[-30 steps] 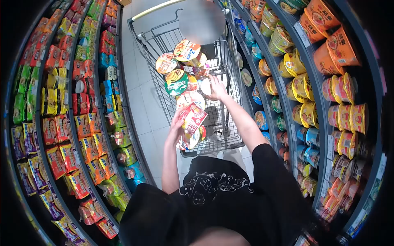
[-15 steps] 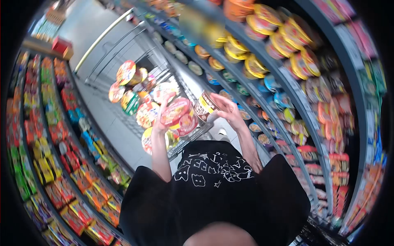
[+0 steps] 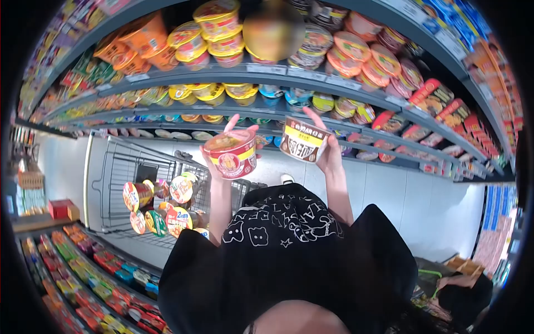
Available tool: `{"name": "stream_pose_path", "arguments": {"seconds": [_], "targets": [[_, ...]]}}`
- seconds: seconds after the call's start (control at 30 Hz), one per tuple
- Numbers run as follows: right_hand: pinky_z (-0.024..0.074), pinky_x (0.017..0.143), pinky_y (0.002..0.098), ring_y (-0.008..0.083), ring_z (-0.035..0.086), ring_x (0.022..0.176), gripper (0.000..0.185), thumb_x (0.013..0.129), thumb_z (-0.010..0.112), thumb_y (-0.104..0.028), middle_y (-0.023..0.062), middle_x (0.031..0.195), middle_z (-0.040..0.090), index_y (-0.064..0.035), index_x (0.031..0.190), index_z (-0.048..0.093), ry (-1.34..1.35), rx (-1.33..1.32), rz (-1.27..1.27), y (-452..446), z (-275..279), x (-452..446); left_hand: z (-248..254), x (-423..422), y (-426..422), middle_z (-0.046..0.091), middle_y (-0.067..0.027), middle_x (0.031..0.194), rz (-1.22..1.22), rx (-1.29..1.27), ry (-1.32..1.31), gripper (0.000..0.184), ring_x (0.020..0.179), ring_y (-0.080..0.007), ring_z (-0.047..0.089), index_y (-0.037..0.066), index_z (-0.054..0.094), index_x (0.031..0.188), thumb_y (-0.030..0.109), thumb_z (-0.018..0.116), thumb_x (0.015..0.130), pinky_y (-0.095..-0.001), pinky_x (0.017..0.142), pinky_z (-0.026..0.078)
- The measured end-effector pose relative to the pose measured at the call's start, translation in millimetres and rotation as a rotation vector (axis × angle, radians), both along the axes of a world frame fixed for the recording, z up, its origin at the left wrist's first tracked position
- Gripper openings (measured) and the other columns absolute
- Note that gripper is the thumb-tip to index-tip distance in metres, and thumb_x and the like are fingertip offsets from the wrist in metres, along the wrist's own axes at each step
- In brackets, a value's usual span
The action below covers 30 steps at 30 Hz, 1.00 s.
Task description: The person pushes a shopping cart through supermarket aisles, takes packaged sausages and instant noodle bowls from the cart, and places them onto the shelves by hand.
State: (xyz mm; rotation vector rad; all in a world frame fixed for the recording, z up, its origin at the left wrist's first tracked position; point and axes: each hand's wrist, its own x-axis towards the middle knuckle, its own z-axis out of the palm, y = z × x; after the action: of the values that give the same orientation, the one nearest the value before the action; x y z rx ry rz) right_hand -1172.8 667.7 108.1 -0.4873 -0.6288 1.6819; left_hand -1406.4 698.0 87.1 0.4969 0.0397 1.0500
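Note:
My left hand is wrapped around a red instant noodle bowl, with its thumb and some fingers showing above the rim. In my right hand is a brown, white and yellow instant noodle cup, gripped from its right side. The two containers are held up side by side, a little apart, before the lower shelves. Down to the left stands a wire shopping cart. Several noodle cups lie inside it, among them a green one and a red and yellow one.
A long shelf unit stocked with noodle bowls runs across the front. Packets fill another shelf at the lower left. Tiled floor stretches to the right. A person in dark clothing is at the lower right.
My view has turned right to face the noodle shelves. Both hands, still holding their noodle containers, have moved from over the cart to the shelf front; the cart now sits lower left.

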Motion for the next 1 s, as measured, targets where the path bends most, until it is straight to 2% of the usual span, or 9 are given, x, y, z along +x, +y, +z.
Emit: {"name": "stream_pose_path", "arguments": {"seconds": [0.03, 0.13, 0.23, 0.37, 0.47, 0.53, 0.67, 0.9, 1.0], "targets": [[0.0400, 0.083, 0.0257, 0.0142, 0.051, 0.095, 0.092, 0.061, 0.071, -0.039, 0.0052, 0.096, 0.054, -0.0030, 0.129, 0.022, -0.001, 0.039, -0.063, 3, 4, 4, 9, 6, 4, 0.033, -0.0280, 0.123, -0.007, 0.021, 0.043, 0.109, 0.095, -0.0414, 0.051, 0.007, 0.006, 0.133, 0.070, 0.055, 0.059, -0.0456, 0.073, 0.050], [0.0379, 0.088, 0.0285, 0.0184, 0.047, 0.102, 0.072, 0.060, 0.069, -0.022, 0.0076, 0.106, 0.049, -0.0080, 0.122, 0.035, -0.379, 0.172, -0.379, 12, 30, 20, 26, 21, 11, 0.034, -0.0275, 0.123, -0.007, 0.063, 0.107, 0.105, 0.093, -0.0392, 0.052, 0.006, 0.009, 0.133, 0.071, 0.052, 0.061, -0.0458, 0.074, 0.049], [0.0410, 0.085, 0.0309, 0.0187, 0.050, 0.098, 0.066, 0.057, 0.075, -0.013, 0.0096, 0.106, 0.049, -0.0050, 0.112, 0.039, -0.618, 0.298, -0.684, 52, 67, 28, 32, 32, 11, 0.035, -0.0266, 0.123, 0.057, 0.108, 0.220, 0.102, 0.094, -0.0378, 0.052, 0.003, 0.011, 0.133, 0.072, 0.045, 0.065, -0.0434, 0.074, 0.047], [0.0449, 0.076, 0.0290, 0.0179, 0.053, 0.092, 0.067, 0.057, 0.078, -0.025, 0.0117, 0.101, 0.053, -0.0008, 0.109, 0.043, -1.104, 0.436, -0.975, 124, 89, 37, 32, 42, 8, 0.036, -0.0261, 0.123, 0.155, 0.092, 0.297, 0.093, 0.099, -0.0366, 0.050, 0.003, 0.017, 0.130, 0.071, 0.037, 0.070, -0.0421, 0.078, 0.046], [0.0437, 0.076, 0.0326, 0.0224, 0.054, 0.091, 0.069, 0.056, 0.076, -0.035, 0.0151, 0.095, 0.055, 0.0021, 0.104, 0.045, -1.240, 0.387, -1.044, 153, 96, 28, 23, 40, 8, 0.035, -0.0246, 0.125, 0.142, 0.097, 0.286, 0.086, 0.101, -0.0356, 0.049, 0.005, 0.022, 0.129, 0.069, 0.035, 0.073, -0.0422, 0.079, 0.046], [0.0385, 0.079, 0.0396, 0.0290, 0.053, 0.091, 0.072, 0.056, 0.072, -0.049, 0.0184, 0.090, 0.056, 0.0030, 0.100, 0.047, -1.595, 0.387, -1.260, 172, 86, 24, 21, 37, 6, 0.035, -0.0245, 0.125, 0.164, 0.068, 0.299, 0.085, 0.102, -0.0355, 0.049, 0.005, 0.023, 0.128, 0.068, 0.034, 0.074, -0.0420, 0.079, 0.046], [0.0303, 0.081, 0.0437, 0.0322, 0.051, 0.090, 0.078, 0.056, 0.065, -0.059, 0.0187, 0.089, 0.056, 0.0022, 0.101, 0.048, -1.785, 0.346, -1.298, 184, 82, 21, 21, 32, 1, 0.036, -0.0242, 0.124, 0.246, 0.016, 0.350, 0.081, 0.104, -0.0348, 0.048, 0.005, 0.026, 0.127, 0.068, 0.032, 0.075, -0.0417, 0.083, 0.043], [0.0311, 0.079, 0.0442, 0.0338, 0.052, 0.087, 0.084, 0.055, 0.066, -0.060, 0.0192, 0.090, 0.056, 0.0040, 0.105, 0.044, -1.798, 0.417, -1.420, 196, 74, 21, 14, 24, -2, 0.037, -0.0228, 0.124, 0.257, 0.002, 0.375, 0.075, 0.105, -0.0341, 0.047, 0.006, 0.030, 0.125, 0.065, 0.029, 0.078, -0.0413, 0.086, 0.041], [0.0301, 0.080, 0.0439, 0.0336, 0.051, 0.088, 0.088, 0.056, 0.066, -0.058, 0.0205, 0.094, 0.054, 0.0040, 0.112, 0.040, -1.807, 0.348, -1.356, 189, 78, 18, 11, 23, -1, 0.040, -0.0230, 0.122, 0.233, 0.040, 0.349, 0.069, 0.110, -0.0298, 0.045, 0.005, 0.029, 0.123, 0.060, 0.031, 0.081, -0.0394, 0.088, 0.041]]}}
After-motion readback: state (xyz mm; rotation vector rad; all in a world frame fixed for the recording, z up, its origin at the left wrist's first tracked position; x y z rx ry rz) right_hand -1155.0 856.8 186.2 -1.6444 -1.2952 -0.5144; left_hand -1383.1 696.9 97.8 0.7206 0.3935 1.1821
